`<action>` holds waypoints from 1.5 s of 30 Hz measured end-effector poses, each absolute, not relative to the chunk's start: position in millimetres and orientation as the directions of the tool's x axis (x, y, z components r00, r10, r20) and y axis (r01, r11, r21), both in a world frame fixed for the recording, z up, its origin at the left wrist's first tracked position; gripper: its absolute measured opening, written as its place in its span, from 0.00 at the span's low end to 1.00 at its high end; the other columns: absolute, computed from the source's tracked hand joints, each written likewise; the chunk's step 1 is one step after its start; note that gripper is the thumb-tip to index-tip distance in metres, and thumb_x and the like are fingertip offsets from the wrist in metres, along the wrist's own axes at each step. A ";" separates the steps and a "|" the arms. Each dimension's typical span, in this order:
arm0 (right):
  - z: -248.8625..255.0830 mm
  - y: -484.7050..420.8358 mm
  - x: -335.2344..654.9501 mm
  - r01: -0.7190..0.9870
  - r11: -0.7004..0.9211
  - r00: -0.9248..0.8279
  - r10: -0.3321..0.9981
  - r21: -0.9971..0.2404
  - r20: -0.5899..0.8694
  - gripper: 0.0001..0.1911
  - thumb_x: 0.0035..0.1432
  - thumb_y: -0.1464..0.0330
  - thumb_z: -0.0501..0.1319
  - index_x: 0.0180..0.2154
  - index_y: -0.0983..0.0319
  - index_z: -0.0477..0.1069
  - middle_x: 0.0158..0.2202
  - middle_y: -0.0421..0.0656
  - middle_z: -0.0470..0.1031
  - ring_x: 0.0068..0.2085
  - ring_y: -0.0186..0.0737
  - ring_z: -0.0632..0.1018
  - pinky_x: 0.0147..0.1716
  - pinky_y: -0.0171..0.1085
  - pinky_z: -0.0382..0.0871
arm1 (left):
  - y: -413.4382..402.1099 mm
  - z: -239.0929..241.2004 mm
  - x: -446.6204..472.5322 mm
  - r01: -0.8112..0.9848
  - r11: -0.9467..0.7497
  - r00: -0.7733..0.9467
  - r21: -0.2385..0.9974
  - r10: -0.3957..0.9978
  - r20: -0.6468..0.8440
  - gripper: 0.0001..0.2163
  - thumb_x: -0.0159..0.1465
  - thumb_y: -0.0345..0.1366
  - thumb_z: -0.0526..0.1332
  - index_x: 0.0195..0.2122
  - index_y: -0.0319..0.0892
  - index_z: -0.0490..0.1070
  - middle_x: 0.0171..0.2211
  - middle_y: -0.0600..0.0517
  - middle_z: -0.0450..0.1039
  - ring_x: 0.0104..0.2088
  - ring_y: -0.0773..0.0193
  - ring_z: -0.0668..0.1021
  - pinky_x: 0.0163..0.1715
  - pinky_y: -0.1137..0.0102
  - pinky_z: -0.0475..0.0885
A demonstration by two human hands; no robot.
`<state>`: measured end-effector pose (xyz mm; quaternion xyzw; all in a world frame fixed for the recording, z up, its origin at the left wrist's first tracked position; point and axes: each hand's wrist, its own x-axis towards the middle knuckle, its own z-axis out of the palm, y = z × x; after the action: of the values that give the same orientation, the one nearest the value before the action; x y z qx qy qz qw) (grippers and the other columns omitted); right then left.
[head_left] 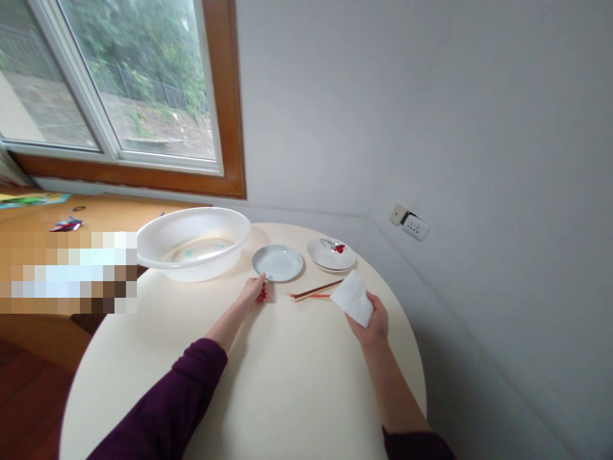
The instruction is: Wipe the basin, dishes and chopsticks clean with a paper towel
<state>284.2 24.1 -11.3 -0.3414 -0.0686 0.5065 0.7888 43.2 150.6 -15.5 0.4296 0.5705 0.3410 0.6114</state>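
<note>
My left hand is at the near rim of a pale blue-grey plate, its thumb on the edge and its other fingers curled below. The plate looks level and close to the table. In my right hand is a folded white paper napkin, pinched between thumb and fingers. Just beyond it lie brown and orange chopsticks, their right ends partly hidden behind the napkin. Farther back sits a white plate with a red flower design, apparently stacked on another.
A large translucent white basin stands at the back left of the round cream table. A wooden desk with small items adjoins on the left. Behind the table are a wall and a wood-framed window.
</note>
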 end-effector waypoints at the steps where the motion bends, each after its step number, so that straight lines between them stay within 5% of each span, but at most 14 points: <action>1: -10.5 24.1 281.8 -0.756 0.247 0.472 0.847 -0.607 -0.243 0.08 0.48 0.71 0.56 0.32 0.60 0.72 0.27 0.39 0.79 0.32 0.39 0.80 0.40 0.38 0.73 | 154.4 -14.4 42.1 0.050 0.441 0.122 0.896 0.888 -0.443 0.12 0.66 0.39 0.48 0.28 0.39 0.61 0.14 0.57 0.59 0.14 0.70 0.66 0.16 0.73 0.65; 10: -7.4 23.7 269.5 -0.775 0.209 0.454 0.840 -0.597 -0.296 0.07 0.47 0.72 0.57 0.30 0.60 0.72 0.26 0.37 0.79 0.31 0.38 0.80 0.41 0.37 0.73 | 171.7 -12.8 48.0 -0.054 0.571 0.121 0.819 0.818 -0.563 0.13 0.65 0.41 0.53 0.41 0.35 0.68 0.28 0.52 0.71 0.23 0.71 0.74 0.24 0.72 0.72; 20: -10.7 25.5 266.5 -0.780 0.164 0.412 0.861 -0.604 -0.298 0.08 0.51 0.71 0.55 0.32 0.63 0.71 0.26 0.40 0.79 0.30 0.38 0.80 0.37 0.37 0.74 | 162.6 -12.6 40.9 -0.179 0.507 0.190 0.843 0.859 -0.476 0.15 0.64 0.27 0.47 0.46 0.16 0.63 0.18 0.40 0.72 0.21 0.57 0.79 0.27 0.68 0.76; 27: -17.0 26.6 266.3 -0.770 0.182 0.393 0.890 -0.611 -0.230 0.07 0.52 0.71 0.55 0.33 0.63 0.71 0.26 0.40 0.79 0.30 0.38 0.80 0.36 0.37 0.75 | 145.2 -13.2 21.3 -0.321 0.464 0.260 0.826 0.881 -0.395 0.17 0.61 0.22 0.49 0.51 0.17 0.58 0.30 0.31 0.75 0.29 0.55 0.81 0.35 0.66 0.77; 37: -17.3 26.9 261.0 -0.762 0.163 0.395 0.883 -0.627 -0.251 0.05 0.51 0.72 0.55 0.30 0.61 0.70 0.26 0.38 0.79 0.30 0.37 0.80 0.34 0.36 0.75 | 96.6 -8.8 -22.4 -0.442 0.604 0.473 0.663 0.785 -0.400 0.21 0.55 0.17 0.51 0.52 0.22 0.57 0.36 0.35 0.75 0.39 0.50 0.79 0.43 0.60 0.75; 45: -22.2 28.7 256.6 -0.732 0.198 0.440 0.868 -0.652 -0.230 0.05 0.51 0.71 0.56 0.32 0.61 0.70 0.27 0.38 0.79 0.30 0.36 0.80 0.34 0.36 0.75 | 54.0 -8.8 -36.0 -0.370 0.662 0.521 0.651 0.729 -0.445 0.16 0.53 0.18 0.55 0.44 0.24 0.62 0.31 0.37 0.77 0.36 0.52 0.80 0.44 0.56 0.73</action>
<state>256.6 28.7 -22.2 -0.3601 -0.0944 0.5208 0.7682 -36.0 54.0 -8.8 0.2469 0.3632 0.3284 0.8362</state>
